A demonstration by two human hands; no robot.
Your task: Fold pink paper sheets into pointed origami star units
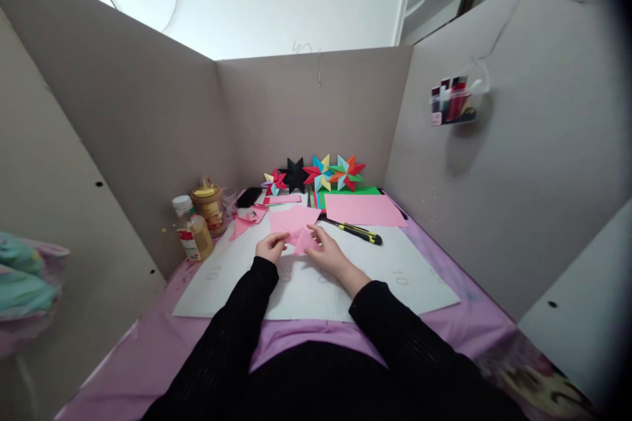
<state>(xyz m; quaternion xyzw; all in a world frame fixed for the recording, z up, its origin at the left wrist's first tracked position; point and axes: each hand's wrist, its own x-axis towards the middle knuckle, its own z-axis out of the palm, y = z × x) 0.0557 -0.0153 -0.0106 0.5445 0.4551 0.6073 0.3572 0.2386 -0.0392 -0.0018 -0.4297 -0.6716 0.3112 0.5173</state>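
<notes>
Both my hands meet over a white sheet (395, 276) on the desk. My left hand (271, 247) pinches the left edge of a small folded pink paper piece (301, 241). My right hand (323, 248) grips the same piece from the right, fingers curled on it. A larger pink paper square (292, 217) lies just behind the hands. Black sleeves cover both my forearms.
A yellow-black utility knife (358, 231) lies right of the hands, a big pink sheet (363, 209) behind it. Several coloured paper stars (320, 174) stand at the back wall. Glue bottle (192, 229) and jar (210, 208) at left, pink scraps (247, 218) nearby. Cardboard walls enclose the desk.
</notes>
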